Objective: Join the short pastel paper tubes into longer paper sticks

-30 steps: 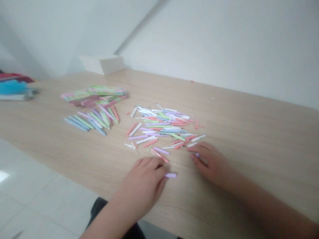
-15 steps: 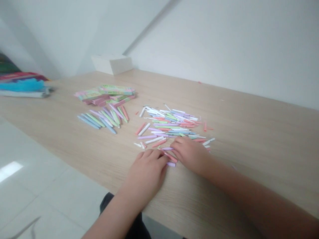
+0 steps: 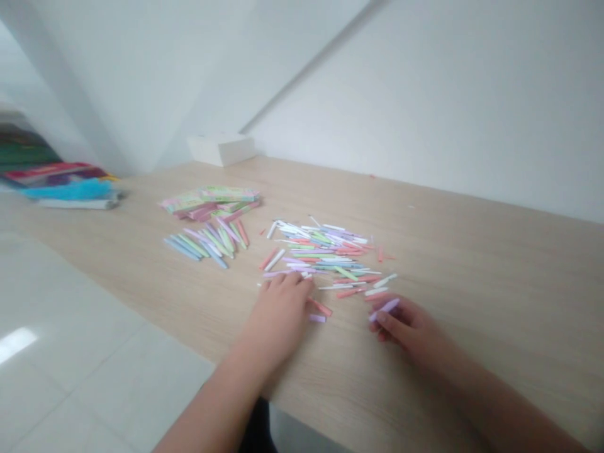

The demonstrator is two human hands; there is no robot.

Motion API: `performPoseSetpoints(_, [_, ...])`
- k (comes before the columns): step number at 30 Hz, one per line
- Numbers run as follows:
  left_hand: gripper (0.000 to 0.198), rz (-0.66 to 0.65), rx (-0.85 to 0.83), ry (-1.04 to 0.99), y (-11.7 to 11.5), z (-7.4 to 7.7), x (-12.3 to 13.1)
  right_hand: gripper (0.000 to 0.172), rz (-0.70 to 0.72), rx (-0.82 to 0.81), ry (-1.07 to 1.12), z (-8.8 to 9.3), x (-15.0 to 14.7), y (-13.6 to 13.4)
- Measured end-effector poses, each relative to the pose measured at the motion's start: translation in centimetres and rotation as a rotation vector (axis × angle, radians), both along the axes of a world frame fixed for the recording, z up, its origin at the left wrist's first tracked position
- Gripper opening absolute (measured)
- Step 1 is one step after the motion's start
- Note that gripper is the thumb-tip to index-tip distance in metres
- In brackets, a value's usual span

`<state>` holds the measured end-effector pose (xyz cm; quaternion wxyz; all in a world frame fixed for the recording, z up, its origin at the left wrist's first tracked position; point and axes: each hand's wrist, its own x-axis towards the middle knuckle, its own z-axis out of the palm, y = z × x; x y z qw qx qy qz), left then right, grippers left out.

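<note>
I have the right hand (image 3: 410,327) at the near-right edge of a loose spread of pastel and white plastic pen parts (image 3: 325,251). Its fingers pinch a slim lilac plastic pen piece (image 3: 385,309), the thumb on the near side. That piece runs aslant, near left to far right, its near end aimed leftward, passing on the near side of the left hand (image 3: 284,305).

The left hand covers the spread's near-left edge; its fingers curl down out of my sight, so I cannot tell whether they grasp anything. Just right of it lie a coral-red plastic tube (image 3: 321,307), right end slanting toward me, and a short lilac plastic tube (image 3: 318,318), nearly crosswise. The left hand is the nearer to both.

I judge the key relation to be hand to hand: the pinched piece sits well to the right of the left fingers, across the pale wood-grain table (image 3: 472,264).
</note>
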<state>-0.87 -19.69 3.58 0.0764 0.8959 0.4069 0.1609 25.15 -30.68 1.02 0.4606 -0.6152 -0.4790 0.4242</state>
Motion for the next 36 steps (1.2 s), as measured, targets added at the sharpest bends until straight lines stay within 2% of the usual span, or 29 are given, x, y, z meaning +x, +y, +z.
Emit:
performPoseSetpoints(4, [0.029,-0.060,-0.066,0.116,4.6,1.7,3.5,0.033,-0.207,0.087,0.220,-1.3,0.5,0.0])
performPoseSetpoints(8, [0.028,-0.146,-0.120,0.171,7.6,2.4,7.4,0.031,-0.226,0.096,0.318,-1.5,0.6,0.1])
performPoseSetpoints(11, [0.025,-0.229,-0.150,0.210,8.5,2.2,8.9,0.026,-0.187,0.090,0.327,-1.5,0.6,0.1])
performPoseSetpoints(16, [0.027,-0.283,-0.133,0.180,9.5,0.9,9.1,0.023,-0.128,0.074,0.278,-2.0,0.7,0.1])
performPoseSetpoints(22, [0.026,-0.366,-0.156,0.129,9.3,0.2,8.6,0.025,-0.103,0.032,0.216,-2.3,1.0,0.1])
performPoseSetpoints(33, [0.024,-0.415,-0.236,0.276,6.7,1.6,7.7,0.018,-0.087,0.032,0.286,-2.8,1.1,0.1])
performPoseSetpoints(36, [0.024,-0.408,-0.189,0.310,6.1,1.8,8.0,0.017,-0.057,0.034,0.238,-2.4,1.0,0.1])
